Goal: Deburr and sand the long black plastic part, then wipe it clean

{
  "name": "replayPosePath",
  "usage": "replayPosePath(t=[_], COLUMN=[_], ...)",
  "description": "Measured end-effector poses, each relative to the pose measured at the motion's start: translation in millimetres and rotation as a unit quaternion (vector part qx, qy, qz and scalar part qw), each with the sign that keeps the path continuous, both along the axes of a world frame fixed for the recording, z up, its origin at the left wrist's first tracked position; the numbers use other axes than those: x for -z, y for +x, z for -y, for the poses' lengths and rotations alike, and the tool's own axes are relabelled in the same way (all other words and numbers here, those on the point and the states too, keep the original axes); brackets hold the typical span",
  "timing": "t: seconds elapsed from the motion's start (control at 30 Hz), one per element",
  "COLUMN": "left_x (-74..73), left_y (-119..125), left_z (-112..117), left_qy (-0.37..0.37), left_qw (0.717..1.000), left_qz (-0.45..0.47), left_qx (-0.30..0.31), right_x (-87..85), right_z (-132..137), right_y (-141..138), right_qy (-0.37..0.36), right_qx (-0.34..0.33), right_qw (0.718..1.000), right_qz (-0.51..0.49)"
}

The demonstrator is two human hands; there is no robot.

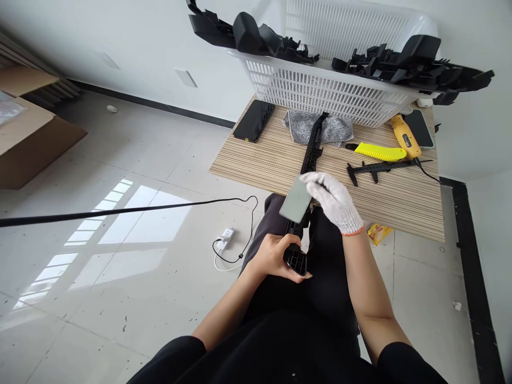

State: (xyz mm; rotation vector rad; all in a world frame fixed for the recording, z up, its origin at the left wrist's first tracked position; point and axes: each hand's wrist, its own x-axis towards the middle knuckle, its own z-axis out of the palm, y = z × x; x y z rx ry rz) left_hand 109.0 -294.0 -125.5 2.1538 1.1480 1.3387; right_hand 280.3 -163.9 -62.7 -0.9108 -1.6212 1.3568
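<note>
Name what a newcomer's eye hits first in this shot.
Probably the right hand in a white knitted glove, at centre, holding a flat grey-green rectangular sheet over a long black plastic part; the bare left hand grips that part's near end. Next, the white slatted plastic basket at the back of the wood-grain table, with black moulded parts jutting past its rim. Then the neon-yellow ridged tool on the table's right side.

On the table [400, 200], one basket [328, 85], one towel [300, 125], one knife [382, 152], one caliper [375, 168] and, at the left end, one phone [255, 120] are counted. By its near edge, two hands [335, 204], one bar [312, 152] and one sheet [296, 201] are seen; left of it, one socket strip [228, 236] is found.
</note>
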Motion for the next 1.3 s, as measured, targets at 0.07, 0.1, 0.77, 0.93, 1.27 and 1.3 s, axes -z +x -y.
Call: replayPosePath(t=[0.07, 0.1, 0.77, 0.93, 1.27, 1.3], left_x=[-0.2, -0.2, 0.5, 0.4, 0.3, 0.4], left_y=[0.3, 0.3, -0.9, -0.4, 0.7, 0.4], left_z=[-0.1, -0.1, -0.5, -0.3, -0.2, -0.1], left_qy=[0.001, 0.001, 0.0, 0.001, 0.005, 0.002], left_qw=[1.0, 1.0, 1.0, 1.0, 1.0, 1.0], left_qz=[-0.003, -0.004, -0.005, -0.002, -0.005, -0.005], left_qx=[-0.003, -0.004, 0.001, 0.002, -0.002, -0.001], right_x=[2.4, 3.5, 0.4, 0.7, 6.1, 5.9], right_z=[-1.9, -3.0, -6.7, -6.7, -7.1, -7.2], right_y=[1.5, 2.1, 9.3, 6.3, 3.9, 3.9], right_qy=[-0.007, -0.016, -0.102, 0.048, 0.084, 0.089], right_qx=[0.063, 0.084, 0.065, 0.005, -0.012, 0.018], right_qw=[0.998, 0.996, 0.992, 0.992, 0.987, 0.987], right_qz=[-0.012, -0.013, -0.024, 0.115, 0.14, 0.136])
